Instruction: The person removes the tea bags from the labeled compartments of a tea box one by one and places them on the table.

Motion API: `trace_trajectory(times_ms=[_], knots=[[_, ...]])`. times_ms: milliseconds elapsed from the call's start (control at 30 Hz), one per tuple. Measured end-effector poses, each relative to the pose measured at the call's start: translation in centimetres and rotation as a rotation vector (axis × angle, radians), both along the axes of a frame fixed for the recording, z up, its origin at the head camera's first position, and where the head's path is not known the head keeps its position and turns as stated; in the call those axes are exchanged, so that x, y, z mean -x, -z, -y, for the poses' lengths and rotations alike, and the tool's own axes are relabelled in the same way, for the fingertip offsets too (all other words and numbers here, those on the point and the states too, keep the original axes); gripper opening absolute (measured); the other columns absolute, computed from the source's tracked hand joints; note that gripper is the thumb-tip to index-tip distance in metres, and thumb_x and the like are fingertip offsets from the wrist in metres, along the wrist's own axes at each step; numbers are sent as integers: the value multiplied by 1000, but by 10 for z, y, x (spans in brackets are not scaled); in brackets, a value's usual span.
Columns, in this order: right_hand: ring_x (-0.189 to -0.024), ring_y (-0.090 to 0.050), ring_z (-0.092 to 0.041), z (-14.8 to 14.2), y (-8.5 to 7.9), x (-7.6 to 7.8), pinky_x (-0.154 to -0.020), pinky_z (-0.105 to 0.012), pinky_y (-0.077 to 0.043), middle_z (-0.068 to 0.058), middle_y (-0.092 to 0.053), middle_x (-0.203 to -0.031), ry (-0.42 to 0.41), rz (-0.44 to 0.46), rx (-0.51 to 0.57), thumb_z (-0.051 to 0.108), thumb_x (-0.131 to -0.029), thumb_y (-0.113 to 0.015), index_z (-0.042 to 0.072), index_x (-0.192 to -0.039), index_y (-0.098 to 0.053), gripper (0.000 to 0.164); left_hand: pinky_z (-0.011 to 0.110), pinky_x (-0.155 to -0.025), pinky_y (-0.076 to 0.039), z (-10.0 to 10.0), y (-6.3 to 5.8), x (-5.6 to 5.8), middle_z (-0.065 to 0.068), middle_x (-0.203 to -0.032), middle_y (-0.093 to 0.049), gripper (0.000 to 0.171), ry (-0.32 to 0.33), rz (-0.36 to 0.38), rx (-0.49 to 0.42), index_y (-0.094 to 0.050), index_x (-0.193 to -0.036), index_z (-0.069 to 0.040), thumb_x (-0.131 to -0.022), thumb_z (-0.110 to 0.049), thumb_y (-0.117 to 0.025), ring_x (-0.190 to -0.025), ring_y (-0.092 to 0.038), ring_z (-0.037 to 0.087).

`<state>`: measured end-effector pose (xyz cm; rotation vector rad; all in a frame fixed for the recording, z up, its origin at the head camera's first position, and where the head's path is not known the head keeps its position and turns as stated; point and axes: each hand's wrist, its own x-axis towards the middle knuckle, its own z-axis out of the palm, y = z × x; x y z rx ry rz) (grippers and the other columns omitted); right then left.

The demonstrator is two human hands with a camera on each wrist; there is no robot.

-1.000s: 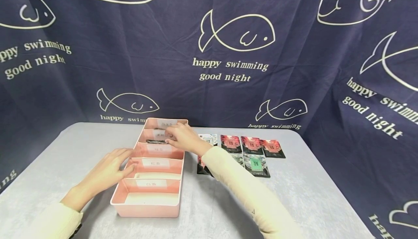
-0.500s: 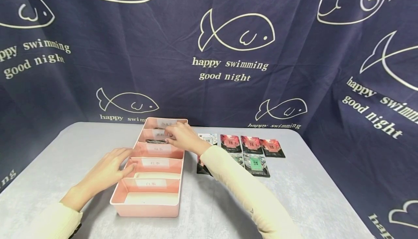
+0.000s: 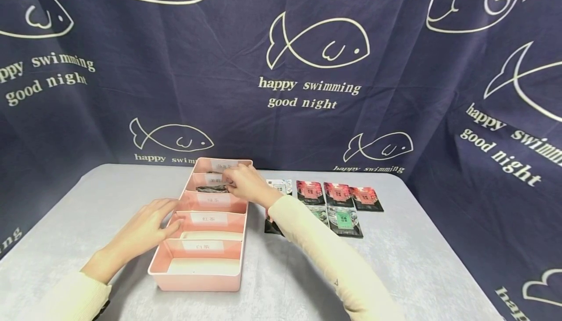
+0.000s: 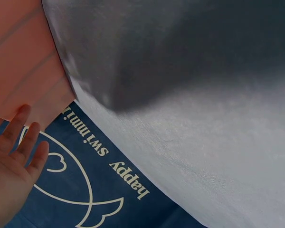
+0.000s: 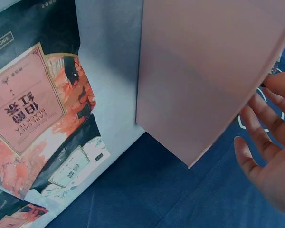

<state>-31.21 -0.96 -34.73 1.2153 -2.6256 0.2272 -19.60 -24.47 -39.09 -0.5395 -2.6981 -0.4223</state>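
Note:
A long pink divided box (image 3: 197, 282) with labelled compartments stands left of centre in the head view. My right hand (image 3: 248, 183) reaches over its right rim into the second compartment from the back. There its thumb and fingertips pinch the end of a dark tea packet (image 3: 211, 189), largely hidden inside. In the right wrist view, the fingers of my right hand (image 5: 270, 128) spread along the box's rim. My left hand (image 3: 147, 223) rests at the box's left rim, its thumb over the fourth compartment. The left wrist view shows straight fingers (image 4: 23, 147) by the outer wall.
Right of the box lie several tea packets: red ones (image 3: 338, 194), green ones (image 3: 344, 221) and a white one (image 3: 283, 185), some partly covered by the right arm. The grey table (image 3: 281, 287) meets a navy fish-print curtain (image 3: 307, 130) behind the box.
The dark tea packet in the second compartment has shifted and shows slightly higher at my right fingertips. My right hand has moved very little; my left hand stays where it was.

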Motion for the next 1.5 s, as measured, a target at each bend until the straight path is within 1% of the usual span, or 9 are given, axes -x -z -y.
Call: trace_trajectory(times_ms=[200,433,567,733,900,1133,1333,1500], knots=[[-89,-59,-11,0,7,1,-75,-28,-49,8,-68,-90,-23,25,27,13,-80,-65,18,-93,-66,14,50,-94,-39,-1,0,0,17,-114,-60,44,4,-6,-4,-58,-115,1,-83,-28,-62,-110,-52,37],[-81,-58,-10,0,12,4,-68,-25,-47,7,-67,-84,-36,9,61,10,-79,-64,18,-92,-67,16,50,-94,-40,-1,1,0,18,-114,-60,43,6,-18,-9,-58,-114,1,-83,-28,-63,-109,-53,37],[-77,-57,-12,0,14,4,-65,-25,-46,6,-67,-81,-32,1,83,9,-79,-63,18,-92,-67,16,50,-94,-40,-1,0,0,18,-113,-60,43,8,-20,-7,-58,-113,1,-83,-28,-62,-109,-53,37],[-76,-58,-12,1,17,5,-66,-25,-46,7,-68,-82,-22,-12,111,9,-79,-63,18,-92,-68,17,50,-94,-39,0,0,0,19,-114,-60,44,3,-15,-7,-58,-114,2,-83,-28,-62,-109,-53,37],[-75,-57,-11,1,19,5,-67,-26,-45,8,-68,-80,5,-2,143,10,-78,-64,19,-92,-68,17,51,-94,-39,0,1,1,19,-114,-60,44,0,-10,-5,-57,-115,2,-83,-29,-62,-110,-52,37],[-78,-57,-11,-1,16,4,-69,-29,-44,8,-67,-77,63,-19,174,12,-77,-65,21,-91,-68,17,51,-95,-39,0,0,0,19,-115,-59,44,0,-3,0,-57,-115,2,-83,-29,-62,-110,-52,38],[-77,-56,-11,-4,6,2,-64,-28,-41,8,-60,-71,106,-13,178,13,-79,-64,22,-90,-68,15,51,-95,-39,0,1,0,19,-114,-60,44,0,-5,1,-57,-115,2,-83,-29,-61,-110,-52,38],[-78,-56,-11,-9,-3,0,-65,-27,-40,8,-63,-77,129,-1,194,13,-80,-63,21,-95,-69,17,51,-94,-39,0,1,1,19,-113,-60,44,7,-24,3,-58,-114,2,-83,-28,-62,-109,-53,38]])
